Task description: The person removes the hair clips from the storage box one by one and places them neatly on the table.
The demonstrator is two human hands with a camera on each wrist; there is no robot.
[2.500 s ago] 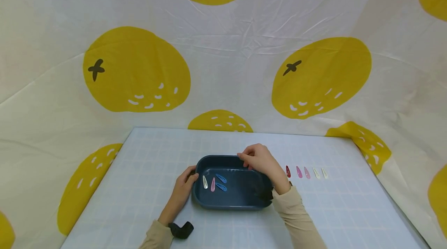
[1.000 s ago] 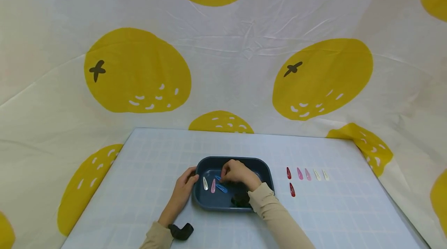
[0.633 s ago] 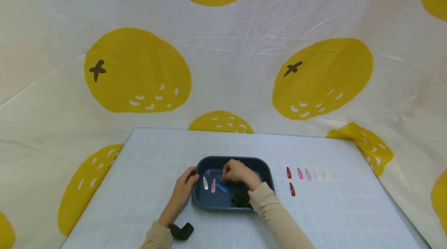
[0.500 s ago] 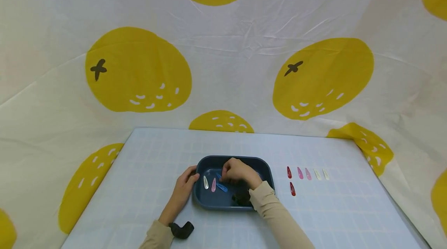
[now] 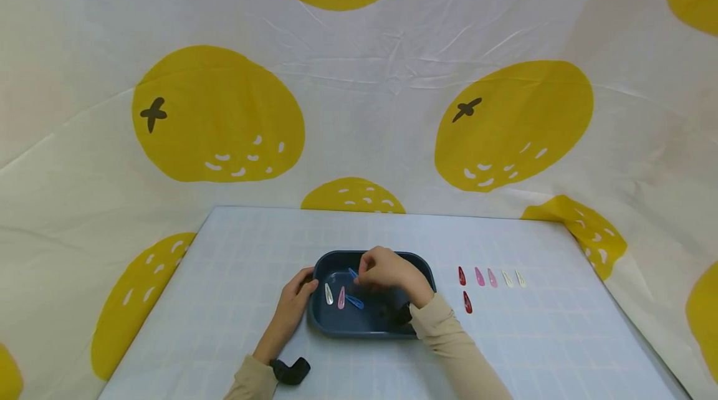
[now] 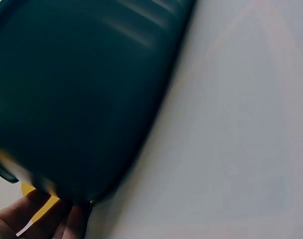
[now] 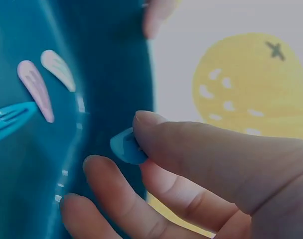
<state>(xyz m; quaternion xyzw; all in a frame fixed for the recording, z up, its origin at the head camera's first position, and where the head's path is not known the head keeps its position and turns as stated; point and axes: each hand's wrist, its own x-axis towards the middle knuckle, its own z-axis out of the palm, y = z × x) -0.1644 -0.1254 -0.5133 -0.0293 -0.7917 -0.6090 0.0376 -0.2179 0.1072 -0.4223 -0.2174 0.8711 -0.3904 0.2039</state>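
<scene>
My right hand is over the dark blue tray, pinching a blue snap hair clip between thumb and index finger. The right wrist view shows this clip's rounded end poking out past the thumb; the rest is hidden by the fingers. Lying on the tray's floor are a white clip, a pink clip and another blue clip. My left hand grips the tray's left end, thumb at the rim and fingers along the outer wall.
Right of the tray, a row of clips lies on the table: a red clip, two pink ones and two pale ones. A second red clip sits below the first. A lemon-print cloth hangs behind the table.
A second red clip came to lie below the first on the table. My right hand then reached into the tray and has now lifted slightly with a blue clip. The left hand stays put.
</scene>
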